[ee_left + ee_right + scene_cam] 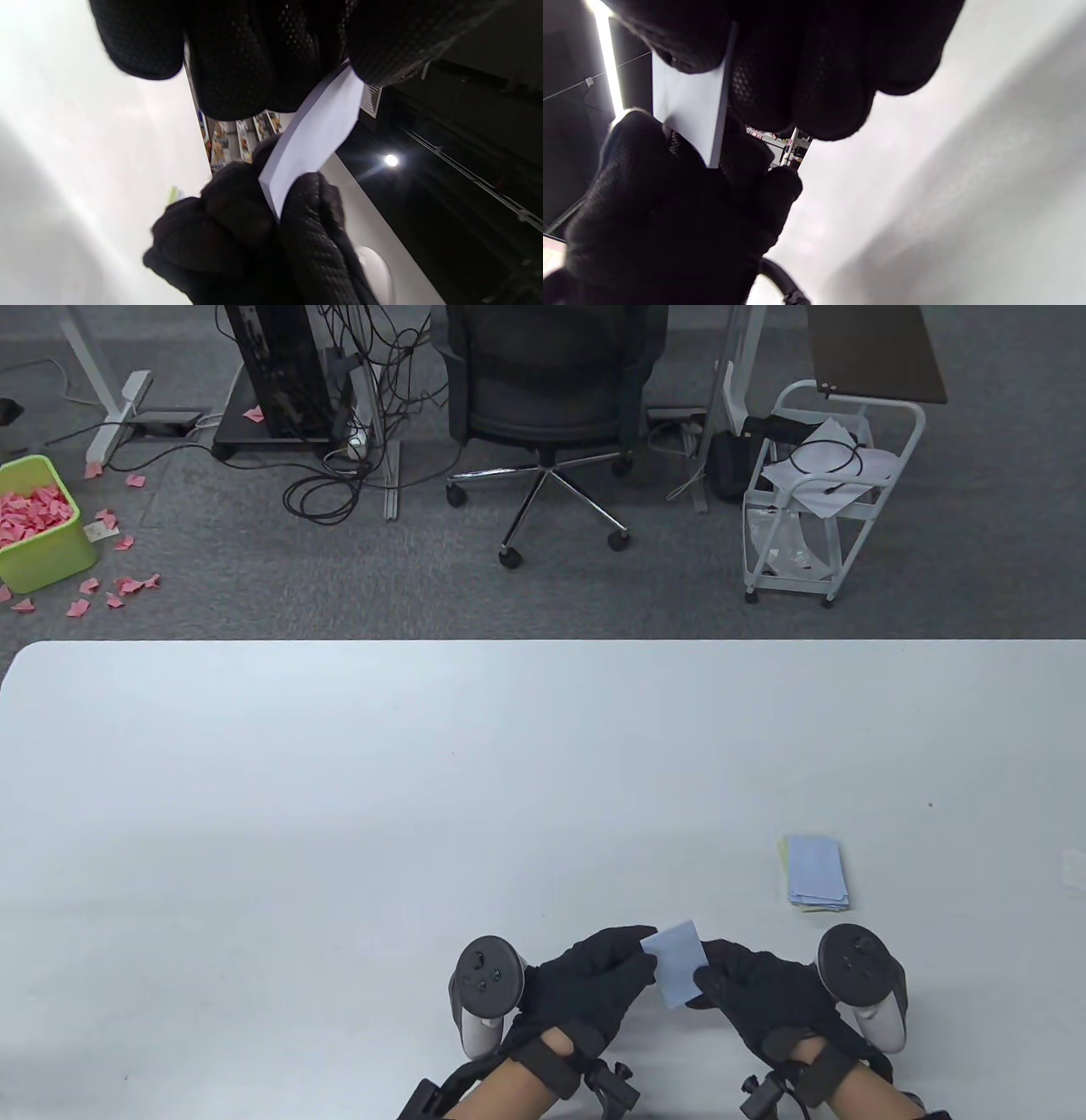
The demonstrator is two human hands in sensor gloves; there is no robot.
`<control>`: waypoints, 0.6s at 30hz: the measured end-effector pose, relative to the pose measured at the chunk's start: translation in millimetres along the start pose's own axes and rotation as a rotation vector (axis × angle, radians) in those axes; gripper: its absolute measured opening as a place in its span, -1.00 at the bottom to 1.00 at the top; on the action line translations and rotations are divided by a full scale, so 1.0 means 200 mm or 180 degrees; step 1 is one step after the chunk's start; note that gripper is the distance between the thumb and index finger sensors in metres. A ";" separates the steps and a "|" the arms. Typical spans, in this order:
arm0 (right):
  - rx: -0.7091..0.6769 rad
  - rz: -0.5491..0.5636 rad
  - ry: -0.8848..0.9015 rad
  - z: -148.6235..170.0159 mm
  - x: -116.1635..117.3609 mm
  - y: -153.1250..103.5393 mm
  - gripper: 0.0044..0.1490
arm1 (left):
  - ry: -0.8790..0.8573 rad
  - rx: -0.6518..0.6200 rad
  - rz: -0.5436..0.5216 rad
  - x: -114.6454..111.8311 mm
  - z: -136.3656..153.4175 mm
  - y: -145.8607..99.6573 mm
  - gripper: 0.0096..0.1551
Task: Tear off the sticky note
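Note:
A pale blue sticky note pad (679,963) is held between both hands just above the white table (424,780), near its front edge. My left hand (632,954) pinches the pad's left edge. My right hand (708,976) pinches its right edge. In the left wrist view the pad (316,133) shows as a thin stack, gripped by my left fingers (254,63) at the top and the right hand's fingers (309,207) below. In the right wrist view the pad (691,110) sits between both gloved hands.
A small stack of loose blue and yellow notes (816,872) lies on the table to the right of my hands. A white object (1073,869) sits at the table's right edge. Beyond the table are an office chair (547,398), a white cart (823,492) and a green bin (38,521) of pink paper.

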State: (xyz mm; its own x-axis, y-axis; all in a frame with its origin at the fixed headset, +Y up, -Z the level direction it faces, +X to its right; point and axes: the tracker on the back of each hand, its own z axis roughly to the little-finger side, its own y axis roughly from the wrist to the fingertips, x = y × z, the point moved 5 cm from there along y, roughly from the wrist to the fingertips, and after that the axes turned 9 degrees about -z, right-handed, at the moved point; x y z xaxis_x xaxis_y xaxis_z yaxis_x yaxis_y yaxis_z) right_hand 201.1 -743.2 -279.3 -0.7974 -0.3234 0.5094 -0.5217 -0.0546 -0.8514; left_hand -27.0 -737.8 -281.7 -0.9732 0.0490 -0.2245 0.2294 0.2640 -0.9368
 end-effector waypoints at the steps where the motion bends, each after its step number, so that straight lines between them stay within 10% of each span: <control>1: -0.0033 -0.0034 0.0039 0.00 0.00 0.00 -0.50 | -0.0046 -0.0036 0.0071 0.00 0.00 0.01 -0.44; 9: -0.0114 -0.0919 0.1002 0.04 0.13 0.05 -0.49 | -0.0518 0.0019 0.0900 -0.07 0.01 0.04 -0.06; 18: -0.0074 -0.1335 0.1073 0.04 0.22 0.06 -0.46 | -0.0566 -0.0185 0.0998 -0.12 -0.07 0.03 0.02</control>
State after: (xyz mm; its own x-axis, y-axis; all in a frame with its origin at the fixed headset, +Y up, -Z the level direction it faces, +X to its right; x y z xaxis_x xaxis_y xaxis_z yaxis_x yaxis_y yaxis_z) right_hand 162.4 -765.0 -267.3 -0.5702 0.0432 0.8204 -0.8199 -0.0918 -0.5651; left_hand -1.7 -724.5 -277.5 -0.8370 -0.0306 -0.5464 0.5103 0.3172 -0.7994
